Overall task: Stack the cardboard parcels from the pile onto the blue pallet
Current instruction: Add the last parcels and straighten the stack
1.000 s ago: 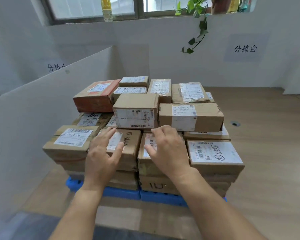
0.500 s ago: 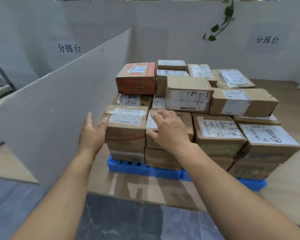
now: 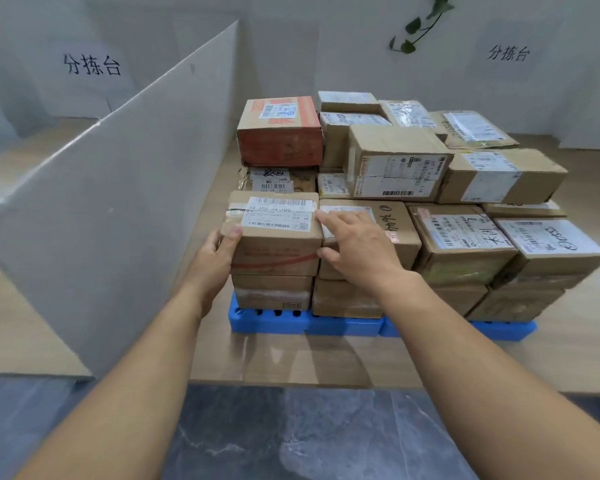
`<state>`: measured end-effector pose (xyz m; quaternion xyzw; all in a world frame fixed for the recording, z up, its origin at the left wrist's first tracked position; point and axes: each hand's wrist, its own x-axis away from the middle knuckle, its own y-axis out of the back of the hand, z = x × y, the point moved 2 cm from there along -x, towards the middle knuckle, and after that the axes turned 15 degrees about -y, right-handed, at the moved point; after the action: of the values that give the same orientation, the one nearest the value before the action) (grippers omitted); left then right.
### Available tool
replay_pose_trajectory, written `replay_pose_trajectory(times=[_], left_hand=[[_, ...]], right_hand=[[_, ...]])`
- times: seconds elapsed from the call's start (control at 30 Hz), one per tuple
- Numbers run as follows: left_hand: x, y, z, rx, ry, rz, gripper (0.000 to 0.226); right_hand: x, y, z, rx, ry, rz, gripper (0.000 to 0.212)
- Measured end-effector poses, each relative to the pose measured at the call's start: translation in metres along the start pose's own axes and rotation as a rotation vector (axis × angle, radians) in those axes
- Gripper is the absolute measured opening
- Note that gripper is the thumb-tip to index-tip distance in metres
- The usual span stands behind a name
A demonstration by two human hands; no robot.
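Left grip (image 3: 215, 259) clasps the left side of a labelled parcel (image 3: 278, 237), thumb on its front, at the 7 o'clock corner of the stack on the blue pallet (image 3: 343, 325). Right grip (image 3: 357, 247) rests, fingers straight and spread, on the neighbouring parcel (image 3: 400, 233) at its 3 o'clock.

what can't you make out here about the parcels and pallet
Head view, blue pallet: deck hidden under stacked parcels; only front edge shows.
Head view, left hand: fingers hidden behind the front-left parcel; thumb alone shows.
Head view, source pile: outside the frame.
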<state>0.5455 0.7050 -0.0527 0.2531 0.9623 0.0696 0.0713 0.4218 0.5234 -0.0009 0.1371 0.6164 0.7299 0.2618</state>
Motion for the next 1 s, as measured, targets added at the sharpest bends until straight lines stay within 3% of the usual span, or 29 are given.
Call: replay_pose_trajectory(times=[0.27, 0.63, 0.73, 1.0], left_hand=[[-0.005, -0.006, -0.001, 0.101, -0.021, 0.023, 0.060], [-0.006, -0.010, 0.002, 0.093, -0.045, 0.041, 0.069], [-0.004, -0.008, 0.005, 0.100, -0.047, 0.072, 0.085], [-0.017, 0.001, 0.004, 0.117, -0.001, -0.080, 0.091]], right_hand=[[-0.004, -0.003, 0.001, 0.032, -0.010, -0.032, 0.059], [0.000, -0.004, -0.005, 0.016, -0.019, -0.040, 0.065], [0.001, -0.002, -0.004, 0.041, -0.022, -0.012, 0.069], [-0.009, 0.013, 0.022, 0.057, 0.064, -0.001, 0.078]])
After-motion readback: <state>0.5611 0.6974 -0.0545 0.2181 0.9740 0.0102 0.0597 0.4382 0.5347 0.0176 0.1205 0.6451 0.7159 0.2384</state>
